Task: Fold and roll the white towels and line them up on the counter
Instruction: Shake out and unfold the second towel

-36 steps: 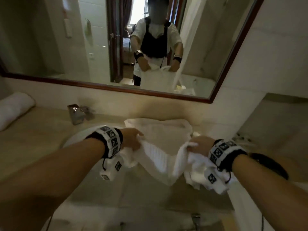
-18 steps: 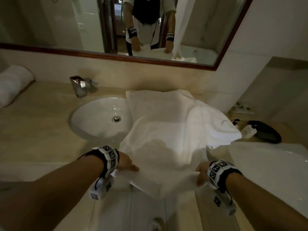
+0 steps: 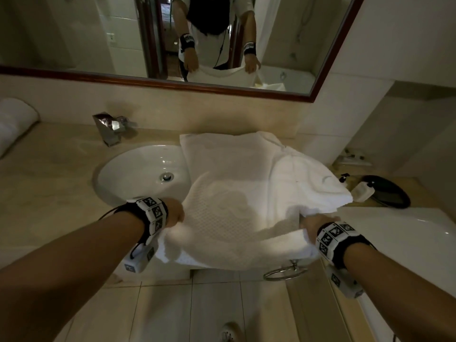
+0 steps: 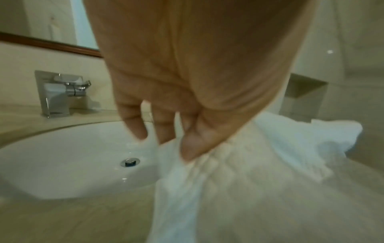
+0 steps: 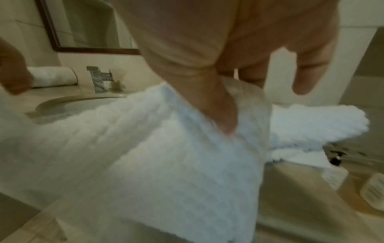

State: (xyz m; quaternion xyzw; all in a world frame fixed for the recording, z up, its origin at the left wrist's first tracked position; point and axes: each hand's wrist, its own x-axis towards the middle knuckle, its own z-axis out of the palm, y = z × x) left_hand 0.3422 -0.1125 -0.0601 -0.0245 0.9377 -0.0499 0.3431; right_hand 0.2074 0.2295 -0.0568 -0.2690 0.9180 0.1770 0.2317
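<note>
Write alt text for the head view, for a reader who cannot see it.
Two hands, left hand and right hand, grip the near edge of a white towel spread across a beige counter, partly covering the round white sink. A rolled towel lies far left, below a wood-framed mirror.

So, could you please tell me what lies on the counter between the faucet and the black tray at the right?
In the head view, the faucet and black tray are separated by the white sink basin and the spread white towel.
</note>
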